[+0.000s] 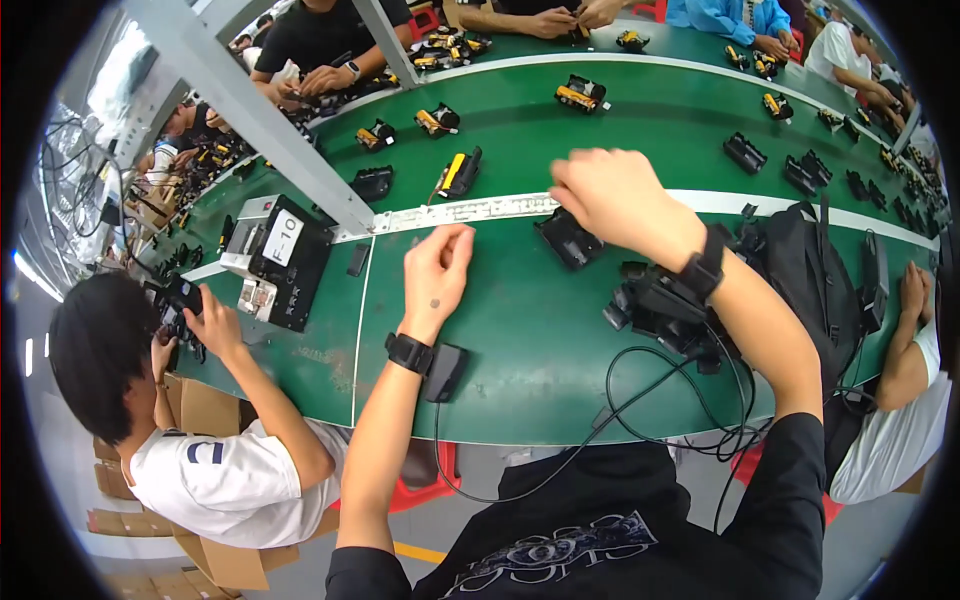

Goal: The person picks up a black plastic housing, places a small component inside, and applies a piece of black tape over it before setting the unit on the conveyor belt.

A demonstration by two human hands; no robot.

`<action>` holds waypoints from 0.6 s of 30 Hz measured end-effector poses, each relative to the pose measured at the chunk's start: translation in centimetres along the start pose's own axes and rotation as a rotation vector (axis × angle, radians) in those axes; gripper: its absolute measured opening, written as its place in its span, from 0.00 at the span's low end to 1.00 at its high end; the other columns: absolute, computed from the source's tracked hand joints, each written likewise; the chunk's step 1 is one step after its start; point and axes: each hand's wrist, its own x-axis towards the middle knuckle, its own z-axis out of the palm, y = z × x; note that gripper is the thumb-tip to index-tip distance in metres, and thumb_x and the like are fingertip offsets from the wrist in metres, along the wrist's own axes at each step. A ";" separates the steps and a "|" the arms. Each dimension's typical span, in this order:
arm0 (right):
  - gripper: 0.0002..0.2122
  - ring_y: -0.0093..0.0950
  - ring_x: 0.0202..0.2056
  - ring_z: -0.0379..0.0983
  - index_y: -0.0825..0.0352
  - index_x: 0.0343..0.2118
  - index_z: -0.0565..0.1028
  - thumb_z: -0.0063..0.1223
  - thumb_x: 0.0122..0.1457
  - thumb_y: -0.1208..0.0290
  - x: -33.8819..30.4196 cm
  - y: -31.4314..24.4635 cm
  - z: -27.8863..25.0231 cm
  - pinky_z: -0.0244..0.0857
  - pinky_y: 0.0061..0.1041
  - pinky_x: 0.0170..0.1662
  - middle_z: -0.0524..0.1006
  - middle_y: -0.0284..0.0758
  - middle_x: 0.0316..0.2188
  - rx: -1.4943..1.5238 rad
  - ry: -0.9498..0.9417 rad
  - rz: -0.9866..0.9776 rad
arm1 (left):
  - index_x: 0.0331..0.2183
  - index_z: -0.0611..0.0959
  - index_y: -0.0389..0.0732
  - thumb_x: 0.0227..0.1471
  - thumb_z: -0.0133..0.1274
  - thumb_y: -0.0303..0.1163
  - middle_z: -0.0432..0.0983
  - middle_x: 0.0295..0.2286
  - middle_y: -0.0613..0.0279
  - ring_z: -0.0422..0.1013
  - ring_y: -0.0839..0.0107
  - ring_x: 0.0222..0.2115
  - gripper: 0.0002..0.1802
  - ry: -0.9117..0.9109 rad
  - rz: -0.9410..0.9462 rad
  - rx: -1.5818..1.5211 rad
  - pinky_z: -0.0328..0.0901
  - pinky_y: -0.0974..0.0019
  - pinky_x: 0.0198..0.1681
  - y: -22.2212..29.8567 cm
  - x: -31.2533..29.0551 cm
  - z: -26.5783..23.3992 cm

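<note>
Green covers the long desk [520, 330], split by a white strip [480, 210] running its length. Nearest the person, one small black box [444, 372] lies just beside the left wrist, with a black cable [640, 400] looping past it to the desk edge. The left hand [436, 272] rests on the green surface, fingers [455, 240] curled loosely together and holding nothing. One black part [568, 238] lies on the desk between the two hands, just under the right hand [612, 195], which hovers over it with its fingers bent down and bunched; whether they touch the part cannot be told. Under the right forearm sits one cluster of black parts [660, 305], and to its right one black bag [810, 270]. To the left stands one black-and-white machine [280, 260]. Beyond the strip, about four yellow-and-black units [455, 172] and several black ones are scattered, and other people work along the far side.
</note>
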 end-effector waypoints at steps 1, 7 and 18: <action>0.13 0.46 0.38 0.83 0.66 0.40 0.80 0.64 0.63 0.61 1.9 -0.8 0.7 0.78 0.46 0.41 0.82 0.46 0.36 0.057 0.029 -0.022 | 0.43 0.87 0.36 0.69 0.58 0.32 0.79 0.26 0.68 0.70 0.83 0.26 0.09 0.054 0.013 0.064 0.64 0.75 0.29 -0.5 0.9 -0.7; 0.35 0.51 0.50 0.78 0.65 0.60 0.70 0.72 0.54 0.52 12.4 -2.0 8.9 0.78 0.46 0.50 0.77 0.50 0.49 0.109 -0.081 0.015 | 0.38 0.86 0.36 0.69 0.58 0.31 0.74 0.21 0.71 0.64 0.85 0.21 0.08 0.385 0.132 0.066 0.58 0.73 0.25 -7.0 7.7 -2.0; 0.29 0.52 0.47 0.79 0.73 0.52 0.77 0.71 0.51 0.58 15.5 1.7 11.6 0.76 0.44 0.52 0.80 0.53 0.41 0.357 -0.288 0.016 | 0.36 0.86 0.36 0.66 0.61 0.28 0.74 0.19 0.69 0.64 0.83 0.18 0.06 0.258 0.134 0.227 0.58 0.73 0.22 -9.9 9.0 -4.8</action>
